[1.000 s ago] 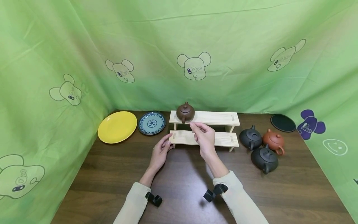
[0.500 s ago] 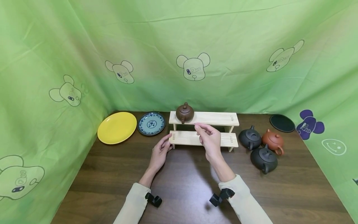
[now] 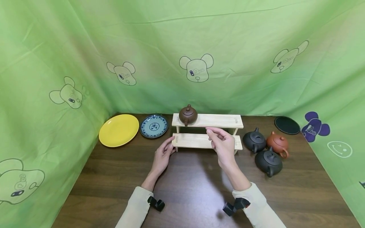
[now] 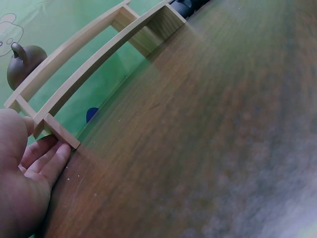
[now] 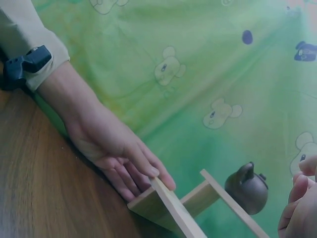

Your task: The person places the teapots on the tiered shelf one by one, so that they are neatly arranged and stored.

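At the left end of the two-tier wooden shelf (image 3: 191,140), my left hand (image 3: 162,157) grips the lower step, thumb and fingers about its corner and leg. A dark brown teapot (image 3: 188,115) sits upright at the left of the upper step. My right hand (image 3: 224,147) hovers over the right part of the lower step, fingers loosely bent, with nothing visible in them. To its right stand two black teapots, a rear one (image 3: 254,141) and a front one (image 3: 268,162), close beside a reddish-brown teapot (image 3: 278,144).
A yellow plate (image 3: 118,130) and a blue patterned plate (image 3: 154,126) lie left of the shelf. A black oval piece (image 3: 287,125) lies at the back right. Green cloth (image 3: 196,31) walls off the back and sides of the wooden table (image 3: 182,190).
My right hand has moved right, away from the brown teapot and along the lower step. The left hand keeps its grip on the shelf, and the teapots stay put.
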`<action>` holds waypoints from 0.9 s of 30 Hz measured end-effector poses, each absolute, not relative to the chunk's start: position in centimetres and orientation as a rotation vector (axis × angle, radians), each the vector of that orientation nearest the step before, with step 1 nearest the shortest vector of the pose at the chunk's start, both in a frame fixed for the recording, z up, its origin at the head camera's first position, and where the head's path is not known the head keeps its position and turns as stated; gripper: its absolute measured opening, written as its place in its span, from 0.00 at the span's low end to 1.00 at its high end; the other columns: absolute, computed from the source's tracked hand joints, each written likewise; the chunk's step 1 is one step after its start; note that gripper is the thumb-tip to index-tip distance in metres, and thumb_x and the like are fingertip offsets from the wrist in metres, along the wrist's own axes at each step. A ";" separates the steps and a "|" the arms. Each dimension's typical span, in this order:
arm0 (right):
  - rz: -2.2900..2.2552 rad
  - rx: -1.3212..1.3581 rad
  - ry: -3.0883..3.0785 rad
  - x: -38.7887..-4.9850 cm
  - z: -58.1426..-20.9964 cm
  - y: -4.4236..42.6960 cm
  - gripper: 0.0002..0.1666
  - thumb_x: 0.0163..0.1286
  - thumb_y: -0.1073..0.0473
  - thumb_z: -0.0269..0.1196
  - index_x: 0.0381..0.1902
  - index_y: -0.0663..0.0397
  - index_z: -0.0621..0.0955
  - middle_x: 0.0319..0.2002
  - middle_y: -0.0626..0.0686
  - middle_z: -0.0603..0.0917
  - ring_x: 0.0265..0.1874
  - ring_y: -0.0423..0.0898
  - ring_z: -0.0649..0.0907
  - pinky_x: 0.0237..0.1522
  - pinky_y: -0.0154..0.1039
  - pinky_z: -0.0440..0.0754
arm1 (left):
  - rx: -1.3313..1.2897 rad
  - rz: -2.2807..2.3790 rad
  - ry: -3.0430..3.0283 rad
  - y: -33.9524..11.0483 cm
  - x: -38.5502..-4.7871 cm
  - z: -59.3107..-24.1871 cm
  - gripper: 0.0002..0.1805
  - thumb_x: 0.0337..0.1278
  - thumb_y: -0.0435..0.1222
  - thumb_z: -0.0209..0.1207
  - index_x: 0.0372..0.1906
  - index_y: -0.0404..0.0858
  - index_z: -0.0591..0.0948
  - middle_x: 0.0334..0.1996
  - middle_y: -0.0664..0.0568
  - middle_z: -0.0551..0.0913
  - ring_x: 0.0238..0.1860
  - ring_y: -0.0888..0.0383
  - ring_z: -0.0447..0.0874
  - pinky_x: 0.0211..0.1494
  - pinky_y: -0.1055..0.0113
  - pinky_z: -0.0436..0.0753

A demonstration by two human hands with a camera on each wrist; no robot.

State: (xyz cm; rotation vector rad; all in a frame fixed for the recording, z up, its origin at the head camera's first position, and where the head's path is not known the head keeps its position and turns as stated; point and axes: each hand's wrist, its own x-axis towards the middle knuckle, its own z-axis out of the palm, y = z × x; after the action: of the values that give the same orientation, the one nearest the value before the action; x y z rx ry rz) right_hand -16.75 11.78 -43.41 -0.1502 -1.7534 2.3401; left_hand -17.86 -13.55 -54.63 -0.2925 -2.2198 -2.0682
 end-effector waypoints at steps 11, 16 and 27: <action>2.284 -0.178 -1.754 -16.2 -43.3 14.3 0.06 0.76 0.68 0.72 0.47 0.65 0.93 0.21 0.45 0.83 0.14 0.35 0.71 0.15 0.23 0.65 | -0.204 -2.132 -2.235 -13.5 -17.8 -54.3 0.23 0.88 0.27 0.51 0.79 0.32 0.76 0.69 0.29 0.82 0.69 0.35 0.84 0.69 0.58 0.89; 2.255 -0.197 -1.770 -15.8 -43.5 15.4 0.05 0.76 0.67 0.72 0.45 0.62 0.94 0.20 0.46 0.82 0.14 0.36 0.71 0.15 0.23 0.65 | -0.188 -2.142 -2.234 -13.5 -17.8 -54.3 0.23 0.88 0.27 0.52 0.79 0.33 0.77 0.69 0.30 0.83 0.69 0.36 0.85 0.69 0.60 0.89; 2.207 -0.238 -1.791 -14.4 -43.9 18.2 0.05 0.77 0.66 0.72 0.44 0.60 0.94 0.20 0.47 0.82 0.14 0.36 0.72 0.14 0.24 0.67 | -0.207 -2.122 -2.241 -13.3 -17.8 -54.2 0.23 0.88 0.27 0.52 0.79 0.33 0.77 0.69 0.29 0.82 0.69 0.35 0.84 0.69 0.59 0.90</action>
State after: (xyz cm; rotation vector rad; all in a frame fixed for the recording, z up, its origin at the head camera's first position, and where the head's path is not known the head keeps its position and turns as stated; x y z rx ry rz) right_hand -14.42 18.20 -43.88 -0.2378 -1.7913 2.2069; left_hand -17.79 -13.29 -54.18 -0.2068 -2.2409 -2.1224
